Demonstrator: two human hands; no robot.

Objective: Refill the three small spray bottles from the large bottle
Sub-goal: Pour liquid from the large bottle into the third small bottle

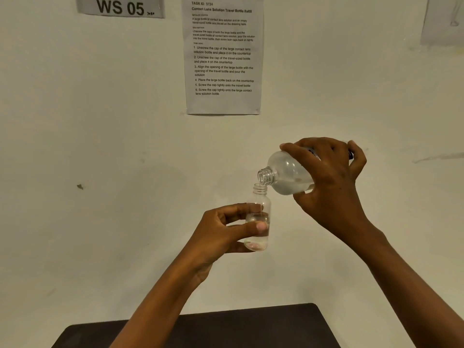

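The left hand [226, 229] holds a small bottle [258, 217] upright in the air, in front of the wall. It is clear, has no cap, and is about half full. The right hand [331, 177] grips the large bottle [286, 175], tipped just above it. A thin stream of clear liquid runs down into the small one.

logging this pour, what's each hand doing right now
Left hand: grips the small bottle, held upright off the table.
Right hand: grips the large bottle, tipped so its mouth is over the small bottle's neck.
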